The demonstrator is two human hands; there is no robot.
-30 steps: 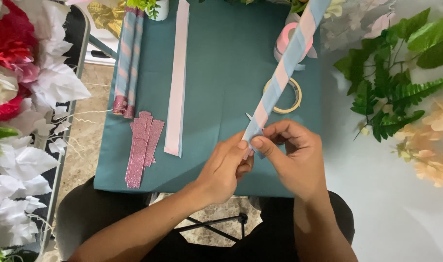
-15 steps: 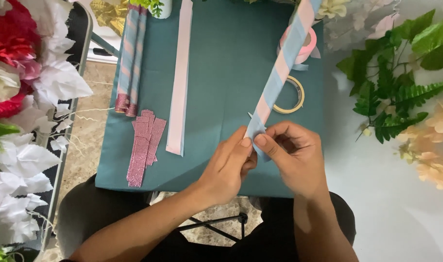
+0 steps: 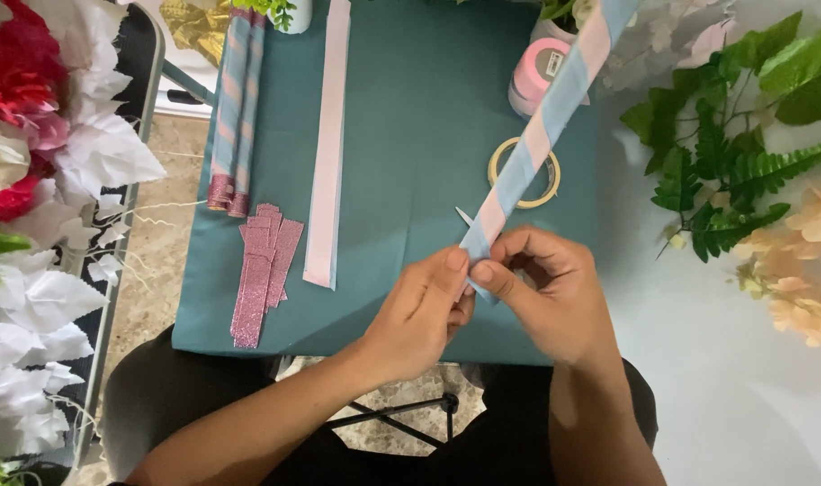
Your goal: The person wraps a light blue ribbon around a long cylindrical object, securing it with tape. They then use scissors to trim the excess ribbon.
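Both hands, left hand (image 3: 424, 310) and right hand (image 3: 554, 288), pinch the lower end of a pink-and-blue spiral-wrapped stick (image 3: 541, 126) slanting toward the frame's upper right.

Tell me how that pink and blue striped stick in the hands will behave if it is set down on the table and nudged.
The striped stick looks like a rolled paper tube, so it is probably light and fairly stiff, though easy to crush. Being round, it would likely roll on the flat teal table. Both the left hand and right hand pinch its lower end, which hints that the wrap may unwind if released.
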